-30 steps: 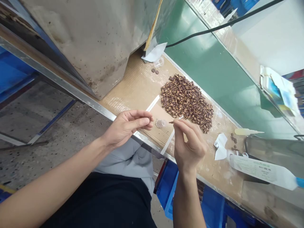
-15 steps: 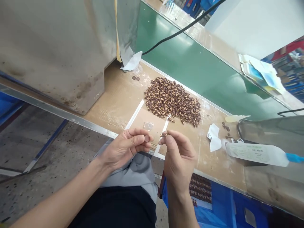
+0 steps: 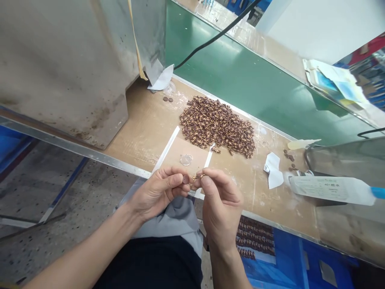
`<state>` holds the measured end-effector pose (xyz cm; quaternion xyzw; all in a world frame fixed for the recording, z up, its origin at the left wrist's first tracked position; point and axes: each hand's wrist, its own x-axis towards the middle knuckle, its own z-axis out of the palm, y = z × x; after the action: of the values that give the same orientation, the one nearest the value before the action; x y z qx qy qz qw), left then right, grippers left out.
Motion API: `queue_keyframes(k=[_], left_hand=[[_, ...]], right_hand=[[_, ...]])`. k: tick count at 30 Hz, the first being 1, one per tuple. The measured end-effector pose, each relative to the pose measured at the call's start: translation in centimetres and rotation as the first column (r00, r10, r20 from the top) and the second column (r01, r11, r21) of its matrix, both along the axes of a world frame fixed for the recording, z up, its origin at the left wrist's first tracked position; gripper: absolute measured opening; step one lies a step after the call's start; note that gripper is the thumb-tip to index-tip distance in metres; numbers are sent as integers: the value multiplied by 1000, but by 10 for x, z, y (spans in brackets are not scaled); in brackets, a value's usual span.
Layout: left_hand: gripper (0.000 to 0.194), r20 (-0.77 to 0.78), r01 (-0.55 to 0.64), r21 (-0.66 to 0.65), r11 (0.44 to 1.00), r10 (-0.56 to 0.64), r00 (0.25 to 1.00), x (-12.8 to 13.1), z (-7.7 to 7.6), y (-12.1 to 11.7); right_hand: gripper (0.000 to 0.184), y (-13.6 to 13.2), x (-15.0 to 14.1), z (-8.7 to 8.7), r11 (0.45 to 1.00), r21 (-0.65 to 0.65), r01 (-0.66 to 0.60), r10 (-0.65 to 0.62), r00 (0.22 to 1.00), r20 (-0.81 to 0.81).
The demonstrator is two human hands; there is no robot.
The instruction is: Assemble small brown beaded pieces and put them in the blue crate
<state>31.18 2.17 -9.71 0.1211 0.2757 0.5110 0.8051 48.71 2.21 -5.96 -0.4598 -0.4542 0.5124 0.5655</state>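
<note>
My left hand (image 3: 161,189) pinches a small round brown disc (image 3: 185,179) between thumb and forefinger. Close beside it, my right hand (image 3: 221,196) is closed on a small brown-and-gold piece (image 3: 198,176), held at the fingertips; its exact kind is too small to tell. The fingertips of both hands nearly meet above the bench's front edge. Behind them a clear round ring-like piece (image 3: 186,159) lies on the board between two white tape strips. Farther back spreads a large pile of brown-and-gold pieces (image 3: 218,126).
A white bottle with a blue tip (image 3: 332,189) lies at right, near a white paper scrap (image 3: 273,170) and loose brown discs (image 3: 289,155). Two more discs (image 3: 168,99) sit at back left by a metal housing (image 3: 75,72). Below the bench, a blue crate (image 3: 288,257) holds rows of pieces.
My right hand has moved left, bringing the brown-and-gold piece close to the disc in my left hand. The camera view has shifted slightly.
</note>
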Motion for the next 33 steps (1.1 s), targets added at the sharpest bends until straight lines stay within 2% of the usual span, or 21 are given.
queue_keyframes(k=[5, 17, 33], left_hand=[[34, -20, -30, 6, 1000, 30, 999, 2, 0, -1], [32, -44, -86, -14, 996, 85, 995, 6, 6, -1], [32, -36, -112, -29, 993, 111, 993, 6, 8, -2]], right_hand=[[8, -3, -2, 1, 1000, 11, 6, -6, 999, 39], [11, -5, -2, 2, 980, 198, 16, -71, 958, 278], [22, -2, 0, -1, 942, 335, -31, -109, 914, 390]])
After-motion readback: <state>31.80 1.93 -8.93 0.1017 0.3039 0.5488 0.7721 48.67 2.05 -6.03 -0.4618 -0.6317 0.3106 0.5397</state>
